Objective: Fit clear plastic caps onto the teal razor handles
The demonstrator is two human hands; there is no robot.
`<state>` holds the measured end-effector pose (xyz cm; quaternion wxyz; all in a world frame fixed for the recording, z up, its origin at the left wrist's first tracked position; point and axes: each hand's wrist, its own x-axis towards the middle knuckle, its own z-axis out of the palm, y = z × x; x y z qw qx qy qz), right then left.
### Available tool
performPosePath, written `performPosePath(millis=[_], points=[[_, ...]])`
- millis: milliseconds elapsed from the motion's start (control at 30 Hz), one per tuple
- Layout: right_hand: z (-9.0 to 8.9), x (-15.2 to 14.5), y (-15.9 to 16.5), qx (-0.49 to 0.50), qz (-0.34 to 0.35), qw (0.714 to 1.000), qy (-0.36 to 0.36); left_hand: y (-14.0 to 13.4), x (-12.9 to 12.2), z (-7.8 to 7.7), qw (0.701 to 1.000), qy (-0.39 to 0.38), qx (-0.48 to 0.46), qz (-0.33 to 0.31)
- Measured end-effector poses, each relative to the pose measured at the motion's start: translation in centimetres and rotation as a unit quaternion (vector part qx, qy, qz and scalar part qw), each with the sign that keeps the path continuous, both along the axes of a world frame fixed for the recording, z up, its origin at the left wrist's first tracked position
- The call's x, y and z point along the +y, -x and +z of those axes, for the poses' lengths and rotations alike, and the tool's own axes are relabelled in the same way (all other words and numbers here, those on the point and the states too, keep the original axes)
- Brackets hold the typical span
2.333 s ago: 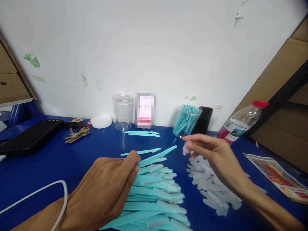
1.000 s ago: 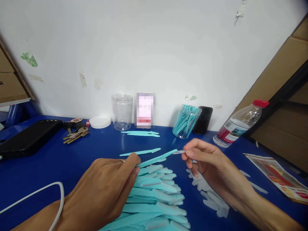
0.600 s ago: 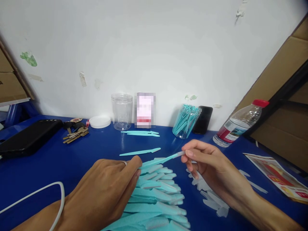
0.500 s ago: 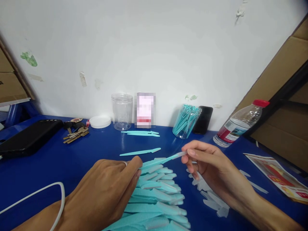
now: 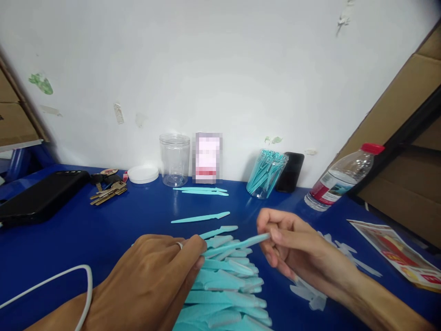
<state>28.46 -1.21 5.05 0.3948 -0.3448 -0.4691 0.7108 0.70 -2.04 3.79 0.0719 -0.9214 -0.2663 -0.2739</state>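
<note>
Tabletop (image 5: 138,212): blue, smooth, faintly shiny. Loose razors (image 5: 223,299): matte turquoise plastic, slim, stepped near the blade end, heaped in overlapping layers. Loose caps (image 5: 308,294): frosted plastic, flat narrow slips, partly hidden behind the right hand (image 5: 292,243). Jar (image 5: 263,179): see-through plastic, round, packed with thin turquoise sticks. Bottle (image 5: 339,179): clear plastic, red top, printed label.

Held razor (image 5: 227,248): one piece, turquoise, long and slender, over the heap between both hands, slanting up towards the right. Held cap (image 5: 261,238): pale, translucent, in line with the razor's blade end (how far it covers the blade, cannot tell).

Left hand (image 5: 161,266): thumb and forefinger pinched together on the razor's handle, ring (image 5: 179,245) worn. Right hand: thumb and forefinger closed on the cap's outer end, other fingers loosely curled below
</note>
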Motion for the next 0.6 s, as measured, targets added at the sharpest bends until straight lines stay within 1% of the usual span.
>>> performPosePath(millis=[100, 233, 333, 433, 533, 600], points=[[-0.3, 0.2, -0.3, -0.007, 0.041, 0.999, 0.008, 0.1, -0.6, -0.1, 1.0, -0.026, -0.015, 0.001], [-0.5, 0.5, -0.6, -0.046, 0.048, 0.998, 0.003, 0.3, -0.7, -0.4, 0.999, -0.032, -0.017, 0.009], [-0.4, 0.5, -0.4, -0.086, 0.035, 0.996, -0.008, 0.3, -0.1, -0.3, 1.0, -0.025, -0.002, 0.003], [-0.2, 0.4, 0.0, -0.1, 0.015, 0.995, -0.007, 0.3, 0.5, -0.3, 1.0, -0.026, 0.006, -0.001], [-0.2, 0.1, 0.4, -0.099, -0.028, 0.995, 0.003, 0.5, 0.7, -0.6, 0.999, -0.044, -0.001, 0.008], [-0.1, 0.0, 0.4, -0.09, -0.062, 0.994, 0.005, 0.7, 0.8, -0.9, 0.998, -0.051, -0.007, 0.025]])
